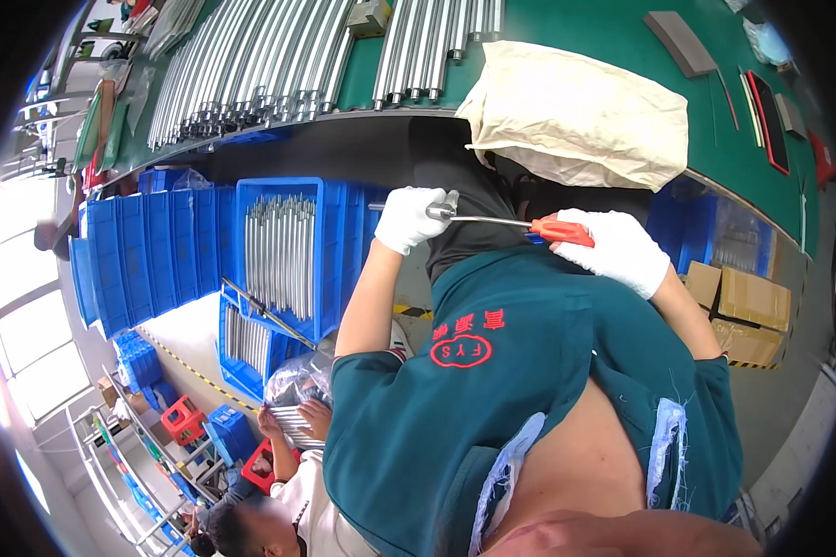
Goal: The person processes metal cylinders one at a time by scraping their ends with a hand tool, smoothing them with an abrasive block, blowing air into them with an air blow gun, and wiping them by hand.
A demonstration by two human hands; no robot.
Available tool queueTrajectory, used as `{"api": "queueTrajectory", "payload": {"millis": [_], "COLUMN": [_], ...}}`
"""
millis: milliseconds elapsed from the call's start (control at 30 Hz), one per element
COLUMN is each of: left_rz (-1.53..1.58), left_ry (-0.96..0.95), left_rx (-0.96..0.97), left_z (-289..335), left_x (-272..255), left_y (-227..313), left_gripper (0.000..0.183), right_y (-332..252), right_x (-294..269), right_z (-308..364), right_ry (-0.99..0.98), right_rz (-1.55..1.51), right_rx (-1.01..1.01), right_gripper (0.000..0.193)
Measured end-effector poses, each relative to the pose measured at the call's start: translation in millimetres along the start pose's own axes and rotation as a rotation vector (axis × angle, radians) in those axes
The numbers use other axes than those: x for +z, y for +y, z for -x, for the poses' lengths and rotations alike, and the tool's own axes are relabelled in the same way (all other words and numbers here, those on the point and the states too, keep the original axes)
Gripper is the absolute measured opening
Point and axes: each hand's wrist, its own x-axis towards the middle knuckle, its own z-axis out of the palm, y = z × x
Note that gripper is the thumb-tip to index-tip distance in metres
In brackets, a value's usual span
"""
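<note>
On the wearer's side of the one cream cloth (pixel 576 111), the left hand (pixel 407 220) grips one metal rod (pixel 442 213) and the right hand (pixel 622 251) holds one screwdriver (pixel 559 230) by its red-orange handle, its shaft running to the rod's end; both hands wear white gloves. On the green bench (pixel 576 23), two groups of silver tubes (pixel 251 56), too many to count, lie left of the cloth, one grey block (pixel 680 42) right of it

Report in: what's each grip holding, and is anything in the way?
Left grip: closed on metal rod. Right grip: closed on red-handled tool. Shaft points at rod; contact unclear. No obstruction visible between.
</note>
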Motion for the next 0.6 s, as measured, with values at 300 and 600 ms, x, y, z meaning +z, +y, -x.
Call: {"api": "queueTrajectory", "payload": {"millis": [300,600], "left_rz": [-0.049,0.076], "left_ry": [-0.047,-0.018], "left_rx": [-0.076,-0.19], "left_z": [-4,3], "left_x": [-4,16], "left_y": [8,5], "left_gripper": [0.026,0.037], "right_y": [20,62], "right_x": [2,-20], "right_z": [4,63], "right_ry": [0.114,0.609], "right_rz": [-0.157,-0.649], "right_rx": [-0.097,-0.13], "right_gripper": [0.043,0.028]}}
